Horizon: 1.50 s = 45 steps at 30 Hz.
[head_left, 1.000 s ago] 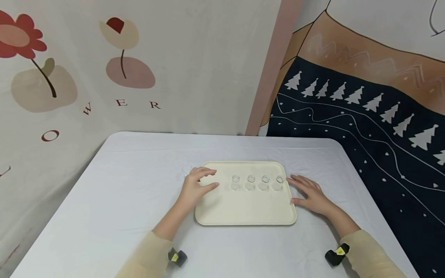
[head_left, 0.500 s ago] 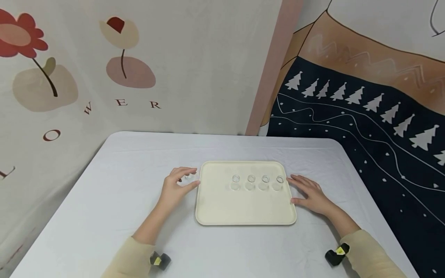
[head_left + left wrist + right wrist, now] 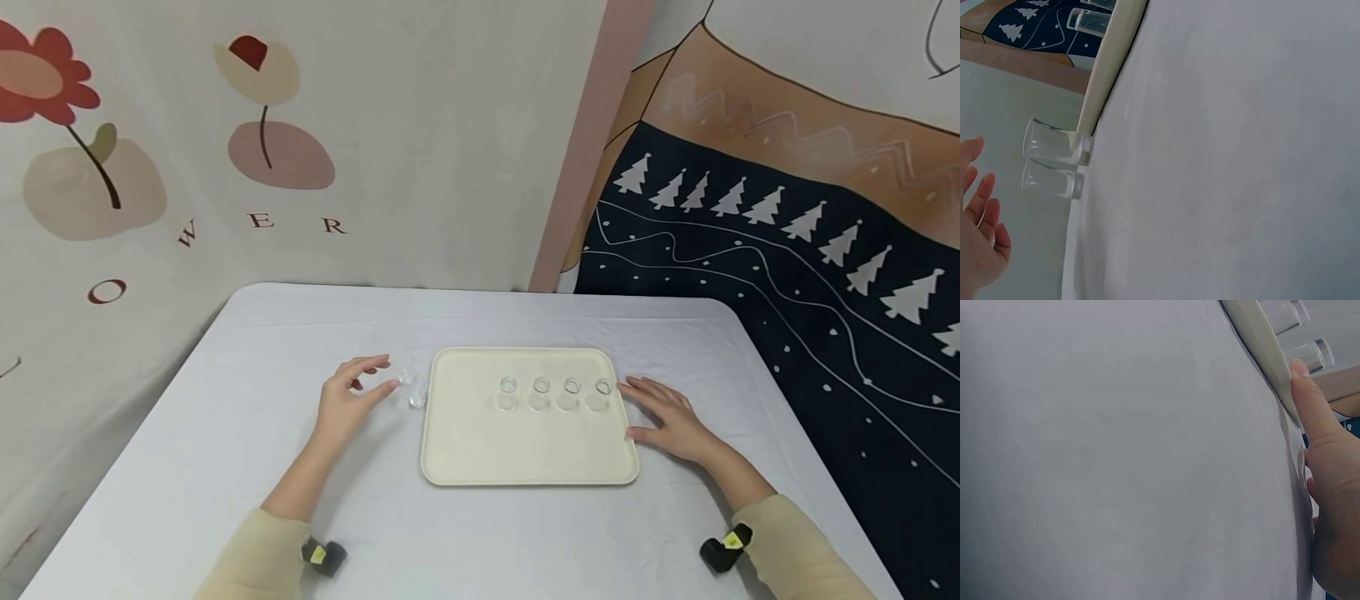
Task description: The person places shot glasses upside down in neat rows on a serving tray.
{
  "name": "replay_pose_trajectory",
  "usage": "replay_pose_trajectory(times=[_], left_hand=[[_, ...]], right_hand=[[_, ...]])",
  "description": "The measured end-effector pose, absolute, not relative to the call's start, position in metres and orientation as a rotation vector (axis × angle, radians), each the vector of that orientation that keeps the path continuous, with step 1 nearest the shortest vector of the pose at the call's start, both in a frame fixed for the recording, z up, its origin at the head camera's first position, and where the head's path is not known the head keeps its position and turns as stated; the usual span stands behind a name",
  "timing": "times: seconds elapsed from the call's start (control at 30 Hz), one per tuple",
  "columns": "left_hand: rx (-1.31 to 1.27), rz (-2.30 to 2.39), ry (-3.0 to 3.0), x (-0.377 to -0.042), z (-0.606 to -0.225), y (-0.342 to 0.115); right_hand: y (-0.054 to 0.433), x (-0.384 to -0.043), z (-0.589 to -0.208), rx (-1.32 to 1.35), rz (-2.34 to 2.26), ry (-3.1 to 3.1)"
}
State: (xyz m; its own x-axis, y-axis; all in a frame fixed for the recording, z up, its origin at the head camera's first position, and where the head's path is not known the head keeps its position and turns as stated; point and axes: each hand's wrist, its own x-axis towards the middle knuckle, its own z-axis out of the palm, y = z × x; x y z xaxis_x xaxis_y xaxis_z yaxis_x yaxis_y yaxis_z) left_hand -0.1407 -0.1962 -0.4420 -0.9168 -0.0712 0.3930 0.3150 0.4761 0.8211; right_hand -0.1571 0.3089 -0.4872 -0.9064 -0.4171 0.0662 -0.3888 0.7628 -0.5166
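Two small clear shot glasses, a nearer one point(image 3: 417, 393) and a farther one point(image 3: 1050, 180), stand upright on the cloth by the left edge of a cream tray point(image 3: 525, 458). My left hand point(image 3: 348, 406) is just left of them, thumb and fingers apart and holding nothing. Several more shot glasses point(image 3: 537, 396) stand in a row on the tray's right half. At the tray's right edge, my right hand point(image 3: 670, 418) has its fingers spread and holds nothing; in the right wrist view, its thumb point(image 3: 1311, 403) is right at the rim, near the end glass point(image 3: 1310, 356).
A white cloth point(image 3: 480, 542) covers the table. Behind the table hang a pale flower-printed curtain point(image 3: 420, 167) and a dark tree-printed one point(image 3: 750, 258). Both forearms wear cream sleeves with a small black camera at each wrist.
My left hand has moved left from above the tray's left part to beyond its edge, revealing the two glasses there. The right hand and the row of glasses stay put.
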Motion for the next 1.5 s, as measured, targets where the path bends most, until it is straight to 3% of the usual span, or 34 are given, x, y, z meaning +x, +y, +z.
replay_pose_trajectory(times=[0.53,1.5], left_hand=[[-0.133,-1.540,-2.539,-0.162,-0.458,-0.216],[-0.173,-1.405,-2.725,-0.180,-0.481,-0.207]], right_hand=[[0.309,-0.158,-0.488,-0.679,-0.832,2.901],[0.308,-0.156,-0.487,-0.684,-0.831,2.902]])
